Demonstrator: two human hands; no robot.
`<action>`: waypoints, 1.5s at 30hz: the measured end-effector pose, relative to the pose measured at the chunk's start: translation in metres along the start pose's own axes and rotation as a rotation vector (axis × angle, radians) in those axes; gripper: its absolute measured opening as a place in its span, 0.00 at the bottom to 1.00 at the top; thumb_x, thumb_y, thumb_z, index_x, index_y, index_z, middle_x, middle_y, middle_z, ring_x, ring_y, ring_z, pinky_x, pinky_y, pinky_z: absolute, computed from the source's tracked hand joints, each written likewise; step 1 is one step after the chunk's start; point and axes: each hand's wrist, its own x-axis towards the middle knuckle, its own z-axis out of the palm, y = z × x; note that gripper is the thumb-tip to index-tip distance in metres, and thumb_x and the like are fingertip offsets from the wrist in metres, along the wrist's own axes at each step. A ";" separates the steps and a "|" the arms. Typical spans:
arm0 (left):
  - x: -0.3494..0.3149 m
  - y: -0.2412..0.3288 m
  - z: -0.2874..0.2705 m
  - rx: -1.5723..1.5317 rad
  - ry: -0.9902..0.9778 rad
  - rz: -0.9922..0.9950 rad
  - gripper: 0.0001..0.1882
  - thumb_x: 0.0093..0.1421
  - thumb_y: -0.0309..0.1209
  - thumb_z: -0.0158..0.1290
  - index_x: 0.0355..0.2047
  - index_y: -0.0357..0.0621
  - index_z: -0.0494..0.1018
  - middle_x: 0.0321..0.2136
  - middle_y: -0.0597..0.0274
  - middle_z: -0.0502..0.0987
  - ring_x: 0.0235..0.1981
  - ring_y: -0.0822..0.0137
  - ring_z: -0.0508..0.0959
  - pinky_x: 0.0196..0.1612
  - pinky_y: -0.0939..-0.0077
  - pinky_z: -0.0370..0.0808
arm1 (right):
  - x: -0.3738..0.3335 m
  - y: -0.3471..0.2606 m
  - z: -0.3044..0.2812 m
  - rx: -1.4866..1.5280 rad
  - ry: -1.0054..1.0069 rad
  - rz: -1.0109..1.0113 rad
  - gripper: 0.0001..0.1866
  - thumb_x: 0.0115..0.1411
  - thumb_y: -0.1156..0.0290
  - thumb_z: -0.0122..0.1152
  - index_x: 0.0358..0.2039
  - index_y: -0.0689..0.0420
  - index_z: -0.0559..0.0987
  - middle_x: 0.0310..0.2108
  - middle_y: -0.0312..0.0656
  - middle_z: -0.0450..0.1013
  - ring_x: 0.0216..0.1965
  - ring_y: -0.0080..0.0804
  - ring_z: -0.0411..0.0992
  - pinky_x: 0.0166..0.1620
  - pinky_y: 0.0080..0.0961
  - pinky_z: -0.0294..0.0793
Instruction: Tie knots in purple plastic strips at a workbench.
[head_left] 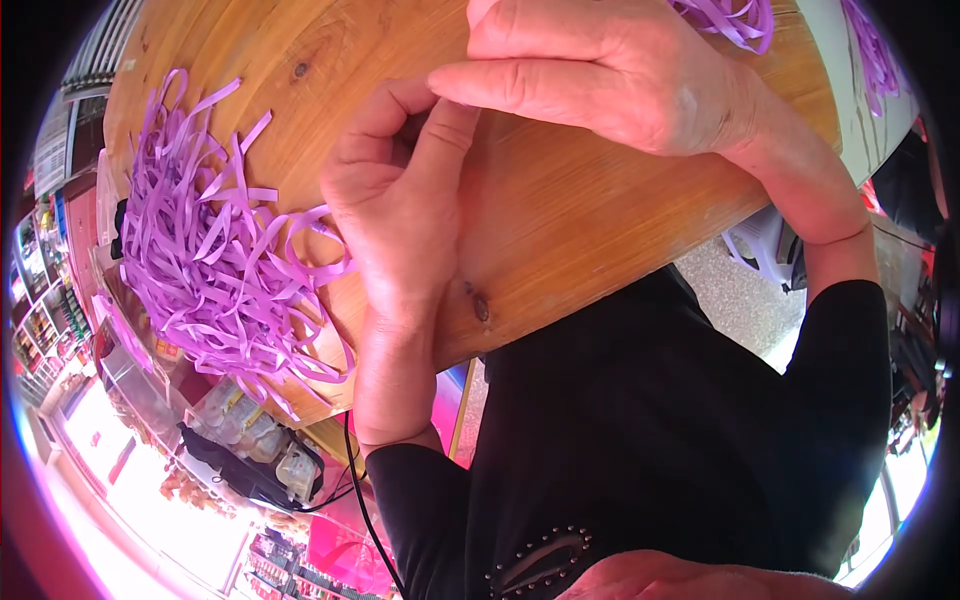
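My left hand (395, 215) is raised over a wooden tabletop (570, 220), its thumb and forefinger pressed together. From the upper right, my right hand (650, 85) reaches across, and its fingertips meet those of the left in a pinch. Whatever lies between the fingers is too small or too hidden to name. Left of my left hand, a large tangled pile of short purple ribbon strips (200, 260) covers the table's left side. A few loose ends curl close to my left wrist, and some pass out of sight behind it.
More purple ribbons (745, 25) lie at the far right of the wood, with others (875, 65) on a white surface (850, 120) beside it. The table's near edge runs before my body. Clear plastic containers (240, 410) and a black cable (355, 480) sit below at left.
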 end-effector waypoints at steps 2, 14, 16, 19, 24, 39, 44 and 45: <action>0.005 0.003 -0.006 -0.008 -0.039 -0.055 0.04 0.57 0.21 0.58 0.34 0.36 0.77 0.24 0.73 0.74 0.24 0.84 0.68 0.27 0.91 0.65 | 0.000 0.004 0.001 0.033 0.013 -0.016 0.13 0.51 0.79 0.61 0.40 0.64 0.78 0.29 0.38 0.69 0.33 0.34 0.68 0.35 0.28 0.65; 0.006 0.002 -0.002 -0.092 -0.037 -0.073 0.07 0.56 0.24 0.60 0.34 0.34 0.76 0.23 0.72 0.73 0.24 0.84 0.68 0.27 0.93 0.63 | -0.008 -0.002 0.007 0.518 0.114 0.448 0.11 0.50 0.73 0.67 0.34 0.58 0.78 0.31 0.41 0.71 0.32 0.36 0.69 0.35 0.27 0.69; 0.004 0.002 0.000 -0.104 -0.010 -0.056 0.07 0.57 0.24 0.59 0.34 0.34 0.76 0.23 0.73 0.72 0.23 0.84 0.67 0.26 0.93 0.63 | -0.004 -0.005 0.005 0.575 0.114 0.506 0.11 0.49 0.73 0.68 0.33 0.57 0.78 0.30 0.41 0.71 0.32 0.36 0.69 0.34 0.27 0.69; 0.003 0.001 0.002 -0.106 0.010 -0.034 0.06 0.57 0.24 0.58 0.34 0.34 0.75 0.22 0.73 0.71 0.23 0.84 0.67 0.25 0.93 0.62 | 0.001 -0.009 0.005 0.817 0.241 0.569 0.09 0.50 0.74 0.67 0.33 0.58 0.78 0.28 0.42 0.71 0.30 0.37 0.70 0.32 0.26 0.70; 0.004 -0.001 0.002 -0.103 0.006 0.029 0.05 0.57 0.23 0.57 0.34 0.34 0.75 0.22 0.73 0.72 0.22 0.84 0.67 0.25 0.92 0.63 | 0.000 -0.013 0.007 0.812 0.193 0.580 0.05 0.54 0.75 0.63 0.32 0.59 0.78 0.27 0.39 0.74 0.29 0.29 0.73 0.32 0.22 0.70; 0.005 -0.009 0.001 -0.633 -0.185 -0.037 0.07 0.61 0.23 0.53 0.40 0.35 0.74 0.31 0.65 0.76 0.23 0.77 0.65 0.26 0.82 0.61 | 0.006 -0.012 0.007 1.126 0.329 0.615 0.06 0.60 0.74 0.59 0.37 0.62 0.76 0.30 0.36 0.74 0.34 0.21 0.71 0.38 0.15 0.70; 0.006 -0.009 -0.005 -0.640 -0.186 -0.054 0.07 0.60 0.23 0.53 0.39 0.35 0.74 0.29 0.66 0.75 0.23 0.78 0.64 0.26 0.83 0.60 | 0.014 -0.011 -0.021 1.039 0.189 0.828 0.07 0.55 0.78 0.63 0.36 0.62 0.78 0.32 0.39 0.73 0.32 0.28 0.72 0.34 0.19 0.70; 0.006 -0.009 -0.005 -0.648 -0.184 -0.063 0.07 0.60 0.23 0.54 0.39 0.34 0.74 0.29 0.67 0.75 0.22 0.78 0.64 0.26 0.84 0.60 | 0.014 -0.010 -0.022 0.913 0.167 0.734 0.08 0.53 0.79 0.64 0.35 0.61 0.78 0.33 0.40 0.72 0.31 0.30 0.71 0.32 0.20 0.70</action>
